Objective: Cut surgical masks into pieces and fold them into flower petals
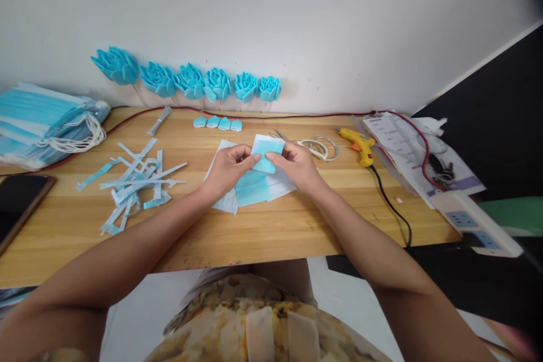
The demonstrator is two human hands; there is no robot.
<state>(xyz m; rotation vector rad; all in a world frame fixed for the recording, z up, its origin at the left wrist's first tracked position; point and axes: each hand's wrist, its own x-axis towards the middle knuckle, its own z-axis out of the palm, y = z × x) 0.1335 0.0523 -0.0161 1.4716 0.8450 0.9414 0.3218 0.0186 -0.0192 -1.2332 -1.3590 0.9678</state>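
Note:
Between my two hands is a small square of blue and white face mask fabric [268,154], lifted above the table. My left hand [229,169] pinches its left side, thumb on the front. At its right side my right hand [299,167] pinches it the same way. Beneath them lie larger cut mask pieces, a blue and white one [253,188] and a pale one [224,202] to the left. Several small folded blue petals [218,123] sit in a row beyond my hands. White-handled scissors [313,149] rest just past my right hand.
Several blue fabric flowers [190,81] on thin sticks lean along the wall. Cut strips [131,186] pile up at left, near a stack of masks [46,119] and a phone [23,203]. On the right are a tape roll [335,146], yellow glue gun [360,144], papers and power strip [479,223].

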